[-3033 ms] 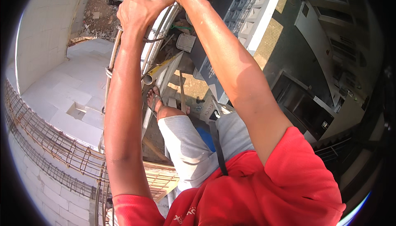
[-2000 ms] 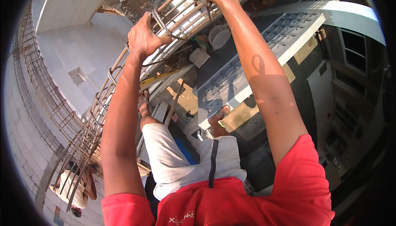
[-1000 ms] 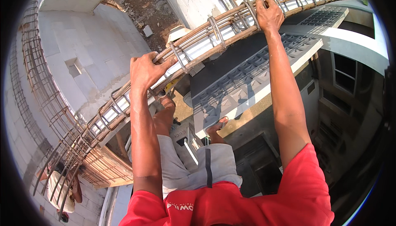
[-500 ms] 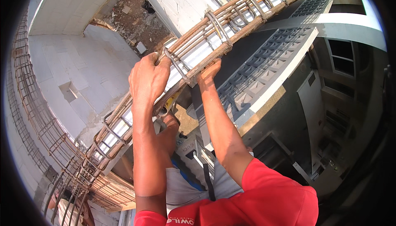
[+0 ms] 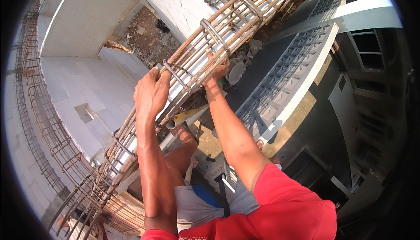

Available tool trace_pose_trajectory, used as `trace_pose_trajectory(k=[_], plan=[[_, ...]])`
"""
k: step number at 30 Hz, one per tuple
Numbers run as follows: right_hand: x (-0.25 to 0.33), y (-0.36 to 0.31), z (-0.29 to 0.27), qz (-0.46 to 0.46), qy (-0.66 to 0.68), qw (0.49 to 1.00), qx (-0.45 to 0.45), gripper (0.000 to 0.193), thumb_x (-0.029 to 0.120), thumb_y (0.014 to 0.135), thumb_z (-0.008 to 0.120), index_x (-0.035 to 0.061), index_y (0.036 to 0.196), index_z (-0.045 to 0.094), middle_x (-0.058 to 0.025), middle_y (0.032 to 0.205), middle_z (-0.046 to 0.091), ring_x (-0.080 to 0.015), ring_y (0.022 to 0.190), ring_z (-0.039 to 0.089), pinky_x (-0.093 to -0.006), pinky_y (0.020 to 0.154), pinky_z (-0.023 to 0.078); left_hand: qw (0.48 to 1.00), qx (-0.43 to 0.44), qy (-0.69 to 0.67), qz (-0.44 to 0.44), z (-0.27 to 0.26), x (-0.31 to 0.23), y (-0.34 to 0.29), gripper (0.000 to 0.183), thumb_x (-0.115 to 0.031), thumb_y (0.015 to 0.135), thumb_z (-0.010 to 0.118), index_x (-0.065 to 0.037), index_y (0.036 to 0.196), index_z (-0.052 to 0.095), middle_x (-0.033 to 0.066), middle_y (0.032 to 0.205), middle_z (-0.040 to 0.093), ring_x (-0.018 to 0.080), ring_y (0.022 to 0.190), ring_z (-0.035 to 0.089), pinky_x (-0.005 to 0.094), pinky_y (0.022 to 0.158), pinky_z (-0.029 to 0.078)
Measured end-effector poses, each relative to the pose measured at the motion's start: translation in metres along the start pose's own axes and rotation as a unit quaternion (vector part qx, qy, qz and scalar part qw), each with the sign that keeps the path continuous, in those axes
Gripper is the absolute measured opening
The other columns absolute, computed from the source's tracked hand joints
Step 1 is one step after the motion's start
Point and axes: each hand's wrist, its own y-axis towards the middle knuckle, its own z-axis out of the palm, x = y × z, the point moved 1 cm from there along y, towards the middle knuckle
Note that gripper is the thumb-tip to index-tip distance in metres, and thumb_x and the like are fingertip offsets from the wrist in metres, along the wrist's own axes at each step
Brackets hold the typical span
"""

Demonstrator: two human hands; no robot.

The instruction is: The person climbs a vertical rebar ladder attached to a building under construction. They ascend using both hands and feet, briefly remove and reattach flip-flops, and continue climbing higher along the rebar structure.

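A long rebar cage (image 5: 245, 19) of rusty bars and bent stirrups runs diagonally along the top of a white block wall (image 5: 178, 92). My left hand (image 5: 152, 90) is closed on the cage's far-side bar, its fingertips curled down beside a stirrup (image 5: 176, 75). On the near side, my right hand (image 5: 215, 68) grips the lower bar, and one finger shows up between the bars. Part of its grasp is hidden by the steel. Below the cage, between my arms, a grey pipe end with a yellow band (image 5: 178, 120) sticks out.
More rebar cages (image 5: 46, 121) curve along the left, over pale block walls (image 5: 100, 82). A grey patterned ledge (image 5: 284, 78) lies to the right, above a deep drop. Rubble ground (image 5: 148, 30) shows far below. Another person (image 5: 81, 227) is partly visible at lower left.
My view has shifted, showing more of the pipe and the ground beneath the cage. My right hand has come further round the bar, with a finger now between the bars. My left hand keeps its hold.
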Motion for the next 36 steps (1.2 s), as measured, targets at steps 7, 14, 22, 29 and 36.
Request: trace_pose_trajectory(k=[7,14,22,29,36], plan=[[-0.017,0.003,0.015,-0.059,-0.1,0.992,-0.058,0.09,0.054,0.08,0.093,-0.0091,0.13,0.052,-0.0246,0.119,0.056,-0.0417,0.116,0.057,-0.0539,0.099,0.051,0.999,-0.008,-0.025,-0.032,0.006,0.001,0.006,0.046,-0.041,0.095,0.057,0.004,0.095,0.067,0.0231,0.083,0.068,0.0352,0.083,0.067,0.0481,0.083,0.051],[-0.009,0.009,0.01,-0.042,-0.124,0.991,-0.036,0.092,0.072,0.082,0.084,-0.0039,0.124,0.054,-0.0227,0.117,0.054,-0.0416,0.114,0.06,-0.0527,0.094,0.055,0.997,-0.065,0.018,-0.023,0.02,0.0,-0.004,0.051,-0.046,0.097,0.054,0.002,0.1,0.07,0.0218,0.084,0.068,0.036,0.084,0.064,0.0462,0.085,0.05],[-0.009,0.007,0.006,-0.005,-0.151,0.988,-0.036,0.098,0.07,0.083,0.083,-0.0083,0.13,0.05,-0.025,0.12,0.052,-0.0423,0.12,0.058,-0.0525,0.1,0.055,0.997,-0.075,-0.031,-0.002,0.023,0.002,-0.004,0.045,-0.042,0.101,0.053,-0.001,0.105,0.069,0.0233,0.093,0.066,0.0379,0.092,0.062,0.0476,0.091,0.045],[-0.007,0.038,-0.027,-0.005,-0.177,0.982,0.069,0.113,0.075,0.085,0.078,-0.0151,0.144,0.042,-0.0301,0.135,0.048,-0.0464,0.136,0.049,-0.054,0.114,0.049,0.951,-0.21,0.132,0.187,0.061,-0.021,-0.029,0.09,-0.07,0.086,0.077,0.001,0.138,0.057,0.0204,0.127,0.06,0.0364,0.126,0.054,0.0494,0.11,0.036],[0.102,0.081,-0.154,-0.128,-0.01,0.987,0.092,0.032,0.003,0.083,0.077,0.0004,0.115,0.071,-0.0129,0.105,0.074,-0.0204,0.09,0.071,-0.0356,0.085,0.058,0.975,-0.134,0.152,0.096,0.031,-0.01,-0.031,0.094,-0.063,0.067,0.09,0.005,0.122,0.056,0.0187,0.116,0.058,0.0368,0.114,0.055,0.0509,0.102,0.04]])
